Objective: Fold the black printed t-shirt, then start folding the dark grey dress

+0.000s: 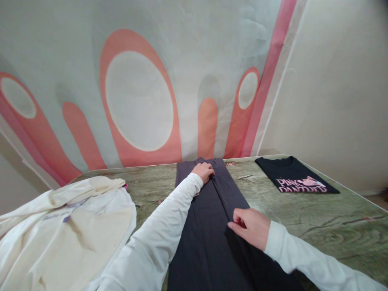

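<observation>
A long dark grey pair of trousers (209, 234) lies lengthwise on the table, running from the far edge toward me. A crease or layer edge runs down its middle. My left hand (204, 171) is at the far end, its fingers closed on the cloth close to the middle line. Nearer to me, my right hand (250, 227) has curled fingers at the right part of the trousers. Its thumb and forefinger meet the layer edge, and a dark shadow falls below them. The fingertips of my right hand are partly hidden.
A cream and white garment (69, 234) lies loosely spread on the left. At the back right is a folded black T-shirt (291, 173) with pink lettering. The wood-patterned table (303, 218) meets a wall covering (188, 60) with pink and orange shapes behind it.
</observation>
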The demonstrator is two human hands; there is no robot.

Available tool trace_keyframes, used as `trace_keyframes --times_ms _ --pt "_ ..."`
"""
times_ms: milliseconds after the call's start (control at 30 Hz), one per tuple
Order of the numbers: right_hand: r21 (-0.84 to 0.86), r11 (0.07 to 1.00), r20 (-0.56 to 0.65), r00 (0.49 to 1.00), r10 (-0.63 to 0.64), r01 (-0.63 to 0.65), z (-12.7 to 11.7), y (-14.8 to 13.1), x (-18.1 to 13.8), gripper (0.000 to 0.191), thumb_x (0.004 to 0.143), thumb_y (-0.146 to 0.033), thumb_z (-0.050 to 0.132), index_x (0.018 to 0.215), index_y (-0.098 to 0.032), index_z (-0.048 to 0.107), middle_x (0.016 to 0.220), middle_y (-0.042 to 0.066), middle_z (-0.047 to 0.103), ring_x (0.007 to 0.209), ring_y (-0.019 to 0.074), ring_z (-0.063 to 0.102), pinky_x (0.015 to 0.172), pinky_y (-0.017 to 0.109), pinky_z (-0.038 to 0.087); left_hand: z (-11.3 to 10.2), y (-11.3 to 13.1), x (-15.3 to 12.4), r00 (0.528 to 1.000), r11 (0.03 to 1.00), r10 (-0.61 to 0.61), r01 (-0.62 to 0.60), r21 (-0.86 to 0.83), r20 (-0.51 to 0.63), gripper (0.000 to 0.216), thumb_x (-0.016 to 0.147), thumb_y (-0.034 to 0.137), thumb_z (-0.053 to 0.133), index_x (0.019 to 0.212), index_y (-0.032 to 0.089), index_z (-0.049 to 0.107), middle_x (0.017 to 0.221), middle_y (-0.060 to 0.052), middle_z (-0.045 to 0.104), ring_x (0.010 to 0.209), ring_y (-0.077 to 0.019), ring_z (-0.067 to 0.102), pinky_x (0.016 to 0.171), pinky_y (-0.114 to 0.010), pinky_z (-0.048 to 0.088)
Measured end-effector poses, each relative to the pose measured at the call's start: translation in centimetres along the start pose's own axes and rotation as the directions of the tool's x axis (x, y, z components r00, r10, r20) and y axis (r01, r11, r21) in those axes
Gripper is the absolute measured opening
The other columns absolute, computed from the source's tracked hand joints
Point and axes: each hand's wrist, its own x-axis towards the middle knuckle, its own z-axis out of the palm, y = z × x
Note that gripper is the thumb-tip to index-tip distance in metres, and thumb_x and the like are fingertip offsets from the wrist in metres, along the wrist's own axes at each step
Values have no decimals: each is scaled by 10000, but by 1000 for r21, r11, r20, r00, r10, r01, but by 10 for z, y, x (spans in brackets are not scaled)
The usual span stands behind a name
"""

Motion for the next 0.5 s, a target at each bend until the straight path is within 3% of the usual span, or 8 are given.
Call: trace_keyframes --times_ms 367,500 --pt "-2 998 146 987 70 -70 -5 -1 -2 261 677 -426 550 563 -191 544 537 13 589 502 120 520 479 221 310 21 5 -4 971 980 -197 190 -59 -136 220 821 180 381 997 204 511 1000 -56 485 920 -174 491 779 -274 417" --pt "89 984 276 953 123 -153 -11 0 -1 270 763 -387 439 628 -181 550 458 -10 553 394 92 503 449 200 328 20 8 -4 974 974 -215 209 -84 -67 227 815 165 384 1008 199 499 1013 -56 485 865 -163 528 739 -260 429"
